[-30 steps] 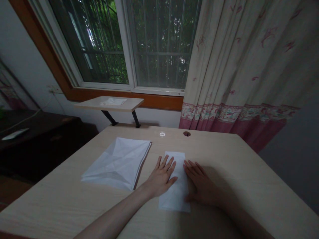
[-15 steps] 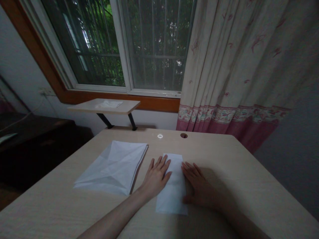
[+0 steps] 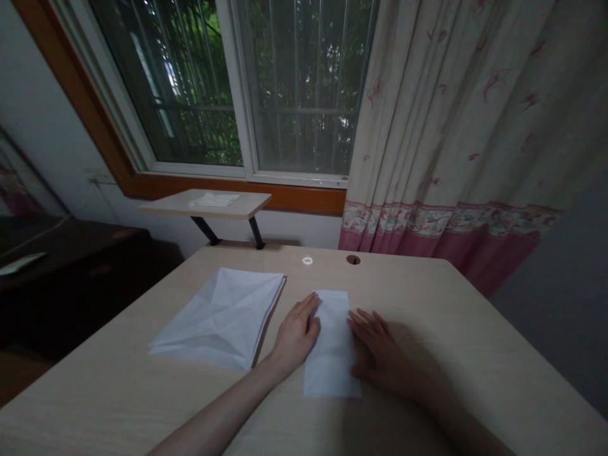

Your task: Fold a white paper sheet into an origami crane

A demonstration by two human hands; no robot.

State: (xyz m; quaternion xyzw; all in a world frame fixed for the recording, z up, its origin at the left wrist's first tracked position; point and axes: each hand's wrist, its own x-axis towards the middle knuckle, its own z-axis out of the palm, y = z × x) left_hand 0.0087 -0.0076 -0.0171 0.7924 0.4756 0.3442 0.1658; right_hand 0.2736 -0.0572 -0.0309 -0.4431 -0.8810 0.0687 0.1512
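A white sheet folded into a narrow upright strip (image 3: 332, 348) lies flat on the table; I cannot tell whether it is paper or thin cloth. Along its left edge rests my left hand (image 3: 297, 329), fingers stretched out close together and thumb slightly apart. My right hand (image 3: 380, 345) lies at the strip's right edge, fingers spread and fingertips touching it. Neither hand grasps anything. Left of my left hand is a stack of larger creased white sheets (image 3: 228, 316), fanned into a squarish pile.
The pale wooden table (image 3: 418, 291) has a round cable hole (image 3: 353, 259) near its back edge. A small raised shelf (image 3: 256, 204) on black legs holds a crumpled white piece (image 3: 215, 199). Behind stand a barred window and a patterned curtain (image 3: 427, 158). Dark furniture (image 3: 85, 253) is at left.
My left hand has slid from the top of the folded strip to its left edge, its fingers now closer together. My right hand stays at the right edge. The view has shifted slightly.
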